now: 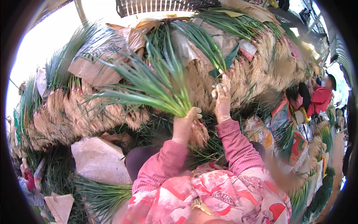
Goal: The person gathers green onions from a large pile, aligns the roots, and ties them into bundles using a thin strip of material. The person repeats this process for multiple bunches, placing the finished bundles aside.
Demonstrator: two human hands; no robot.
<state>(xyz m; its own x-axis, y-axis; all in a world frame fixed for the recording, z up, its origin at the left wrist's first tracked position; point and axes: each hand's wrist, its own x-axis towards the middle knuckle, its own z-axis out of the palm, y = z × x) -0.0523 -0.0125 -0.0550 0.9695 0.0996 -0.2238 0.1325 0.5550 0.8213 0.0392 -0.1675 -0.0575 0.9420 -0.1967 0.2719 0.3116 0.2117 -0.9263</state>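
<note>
My left hand (185, 124) is closed around a bunch of scallions (176, 98). Their green leaves fan up and to the left, while pale tangled roots (199, 134) hang below the fist. Slightly higher and to the right, my right hand (223, 98) has its fingers curled at the root end of more scallions (215, 56), whose leaves stretch up over the heap. A dark green piece (214, 73) shows just above those fingers; I cannot tell what it is. Right in front of both hands is the large heap of scallions, its hairy roots (201, 84) facing me.
Brown paper sheets (93, 71) lie across the heap. A pale sack (99, 159) and a scallion bundle (107, 193) are at my left. To the right, a person in red (320, 98) sits beside printed sacks (298, 148). Another person (28, 182) is partly visible at far left.
</note>
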